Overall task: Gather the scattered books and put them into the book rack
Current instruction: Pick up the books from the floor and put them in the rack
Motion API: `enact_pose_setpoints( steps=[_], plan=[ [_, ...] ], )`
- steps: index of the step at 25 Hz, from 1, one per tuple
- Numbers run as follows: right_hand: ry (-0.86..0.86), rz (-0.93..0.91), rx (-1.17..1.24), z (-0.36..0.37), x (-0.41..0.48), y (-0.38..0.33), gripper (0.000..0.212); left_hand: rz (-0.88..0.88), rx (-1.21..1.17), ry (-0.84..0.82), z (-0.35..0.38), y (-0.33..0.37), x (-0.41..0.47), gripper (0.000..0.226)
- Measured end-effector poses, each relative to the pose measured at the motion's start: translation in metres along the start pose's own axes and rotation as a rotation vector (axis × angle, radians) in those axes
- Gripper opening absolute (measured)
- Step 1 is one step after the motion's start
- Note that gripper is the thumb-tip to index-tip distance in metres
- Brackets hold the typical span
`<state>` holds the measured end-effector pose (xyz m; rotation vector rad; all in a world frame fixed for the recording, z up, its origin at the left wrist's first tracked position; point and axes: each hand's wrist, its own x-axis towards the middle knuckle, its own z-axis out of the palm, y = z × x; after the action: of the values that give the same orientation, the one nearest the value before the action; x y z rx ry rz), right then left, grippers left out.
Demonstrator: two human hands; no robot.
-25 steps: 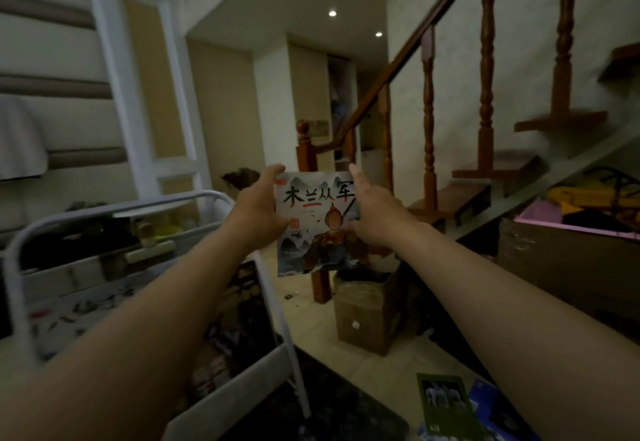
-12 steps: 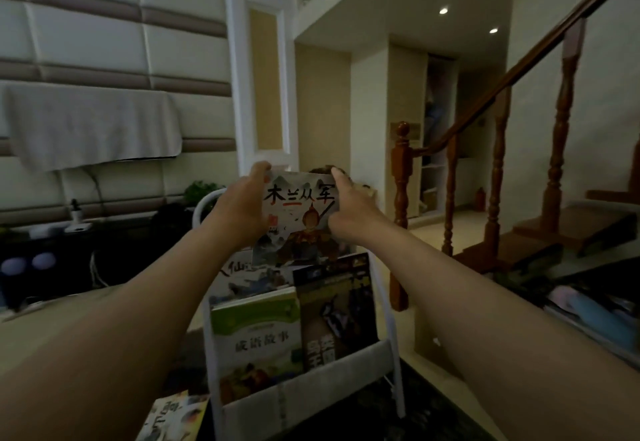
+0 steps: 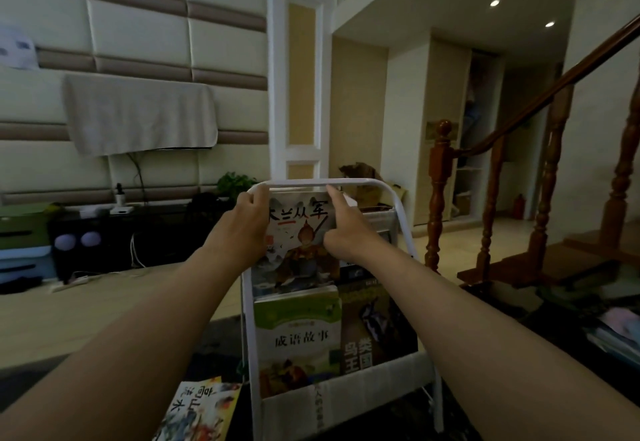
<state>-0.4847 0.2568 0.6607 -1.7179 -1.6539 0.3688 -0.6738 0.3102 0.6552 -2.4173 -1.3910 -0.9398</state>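
One bright-covered loose book (image 3: 197,409) lies left of the white tubular book rack (image 3: 301,183); left hand (image 3: 242,229) and right hand (image 3: 341,232) pinch the illustrated warrior picture book (image 3: 298,243) by its upper corners. It stands upright under the top bar, behind a green storybook (image 3: 298,336) and a dark bird book (image 3: 374,333).

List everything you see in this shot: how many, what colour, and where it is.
book rack: one, white frame, centre foreground.
picture book: one, pale cover with a red-brown figure, upright under the rack's top bar, behind the front row.
green book: one, green and white, front pocket, left.
bird book: one, dark, front pocket, right.
loose book: one, yellow and multicoloured, lying bottom left beside the rack.
cloth: one, beige, hanging on the padded wall, left.
stair railing: one, brown wood, right.
left hand: grips the picture book's left edge.
right hand: grips its right edge.
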Motion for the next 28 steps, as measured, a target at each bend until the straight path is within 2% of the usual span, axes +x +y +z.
enact_pose_setpoints(
  steps=[7, 12, 17, 21, 25, 28],
  plan=[
    [0.081, -0.045, 0.095, 0.005, 0.012, 0.0, 0.088, 0.009, 0.04, 0.059, 0.004, -0.003, 0.004, 0.067],
    [0.123, -0.053, 0.123, 0.012, 0.017, -0.002, 0.092, 0.006, 0.079, 0.065, 0.005, -0.002, 0.004, 0.07],
    [0.037, -0.019, 0.133, 0.02, 0.021, 0.008, 0.09, 0.013, 0.143, -0.01, 0.018, -0.008, 0.0, 0.072],
    [-0.005, 0.007, 0.076, 0.027, 0.02, 0.023, 0.088, 0.063, 0.369, -0.025, 0.034, -0.013, -0.007, 0.068],
    [-0.052, 0.054, 0.051, 0.036, 0.021, 0.034, 0.086, 0.129, 0.617, 0.02, 0.039, -0.008, -0.01, 0.041],
    [-0.06, 0.09, -0.033, 0.041, 0.022, 0.04, 0.082, 0.107, 0.702, -0.011, 0.048, -0.001, -0.008, 0.04]
  ],
)
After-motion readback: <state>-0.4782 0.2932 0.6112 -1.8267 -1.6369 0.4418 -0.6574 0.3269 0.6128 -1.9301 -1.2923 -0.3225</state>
